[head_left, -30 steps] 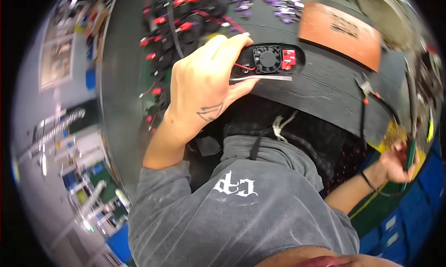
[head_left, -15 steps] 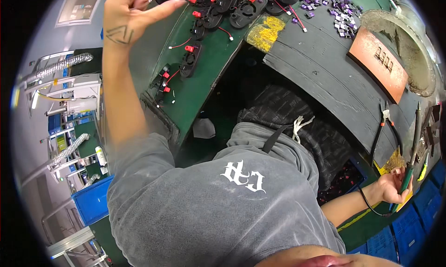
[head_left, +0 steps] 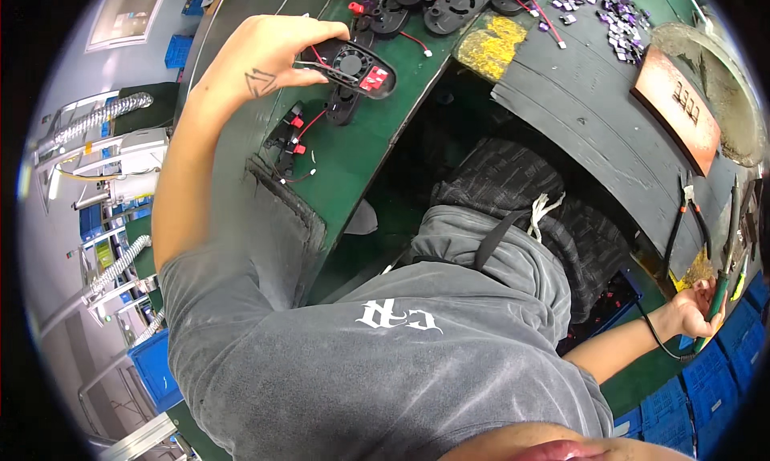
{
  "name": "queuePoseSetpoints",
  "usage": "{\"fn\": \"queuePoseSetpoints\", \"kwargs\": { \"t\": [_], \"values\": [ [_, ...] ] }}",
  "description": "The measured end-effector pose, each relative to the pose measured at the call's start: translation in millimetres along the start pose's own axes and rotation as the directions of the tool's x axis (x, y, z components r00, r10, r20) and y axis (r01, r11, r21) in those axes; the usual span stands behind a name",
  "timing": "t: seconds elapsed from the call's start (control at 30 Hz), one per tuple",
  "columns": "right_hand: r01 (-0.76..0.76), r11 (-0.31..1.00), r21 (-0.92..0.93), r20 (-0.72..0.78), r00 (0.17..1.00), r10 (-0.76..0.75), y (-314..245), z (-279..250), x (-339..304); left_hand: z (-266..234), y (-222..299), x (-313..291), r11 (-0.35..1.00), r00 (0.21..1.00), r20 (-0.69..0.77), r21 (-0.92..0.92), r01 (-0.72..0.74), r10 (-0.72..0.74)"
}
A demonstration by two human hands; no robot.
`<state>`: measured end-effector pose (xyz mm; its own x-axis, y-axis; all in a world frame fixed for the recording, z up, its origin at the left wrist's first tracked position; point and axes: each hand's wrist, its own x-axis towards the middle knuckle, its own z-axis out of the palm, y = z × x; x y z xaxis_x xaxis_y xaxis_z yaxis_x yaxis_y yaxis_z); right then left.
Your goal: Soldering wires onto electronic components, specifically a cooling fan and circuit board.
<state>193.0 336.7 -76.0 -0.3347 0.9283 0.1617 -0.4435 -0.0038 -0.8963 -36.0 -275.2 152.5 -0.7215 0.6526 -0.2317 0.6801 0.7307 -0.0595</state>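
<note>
My left hand [head_left: 273,56] reaches over the green bench on the left. Between thumb and fingers it pinches a black oval fan housing [head_left: 354,65], with a round fan, a red pad and a thin red wire. A similar black housing [head_left: 343,107] lies just below it on the bench. Far to the right, my right hand [head_left: 696,309] is closed round the green handle of a soldering iron [head_left: 717,297], its tip pointing away and its cord running back past my wrist.
More black housings [head_left: 461,6] with red parts and wires crowd the far bench. Small purple parts [head_left: 613,16] lie scattered on the grey mat [head_left: 561,92]. A copper-coloured block [head_left: 678,112], a round dish-like piece [head_left: 734,100] and pliers [head_left: 686,220] are at right. Blue crates [head_left: 726,365] stand lower right.
My left hand has come back from the far pile, nearer and to the right, and now shows a fan housing in its grip. My right hand still holds the soldering iron.
</note>
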Motion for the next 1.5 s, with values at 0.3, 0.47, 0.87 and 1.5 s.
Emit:
{"fn": "queuePoseSetpoints", "kwargs": {
  "t": [0.3,0.47,0.87,1.5],
  "values": [
    [-0.048,0.999,-0.024,0.055,0.997,0.05,4.4,-20.1,19.8,17.6,-47.8,-29.8,1.0,0.994,0.108,-0.025,0.004,-0.001],
    [-0.093,0.996,-0.009,0.08,0.992,0.093,1.5,-18.0,23.0,42.4,-65.5,-41.7,0.983,0.984,0.156,-0.147,0.11,-0.087],
    [-0.074,0.995,-0.072,0.043,0.996,0.077,0.1,-11.0,10.8,77.7,-85.3,-41.5,0.986,0.966,0.232,-0.092,0.138,-0.114],
    [-0.057,0.993,-0.102,0.013,0.998,0.058,-1.8,-14.2,4.1,77.8,-62.9,24.9,0.988,0.99,-0.084,-0.114,0.1,-0.109]
  ]
}}
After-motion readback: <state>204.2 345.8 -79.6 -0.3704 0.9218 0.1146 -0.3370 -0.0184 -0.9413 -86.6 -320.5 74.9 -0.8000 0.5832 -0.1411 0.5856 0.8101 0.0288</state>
